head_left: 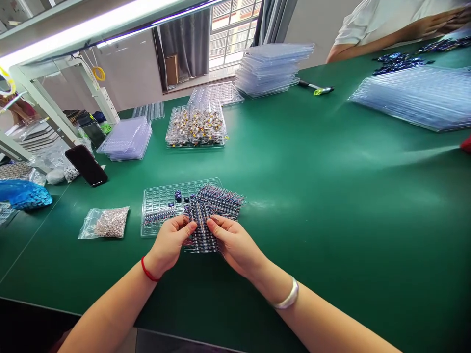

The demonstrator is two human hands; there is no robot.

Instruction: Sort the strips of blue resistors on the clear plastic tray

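Observation:
My left hand and my right hand meet over a clear plastic tray packed with rows of small blue parts with thin wire leads. Both pinch its near edge, fingertips close together. This tray lies tilted across a second clear grid tray flat on the green table. The lower tray holds one row of blue parts and a few loose ones. A red string circles my left wrist, a pale bangle my right.
A bag of small beige parts lies left of the trays, a black phone behind it. Stacks of clear trays and one filled with yellow-silver parts stand farther back. Another person's arm rests at the far right.

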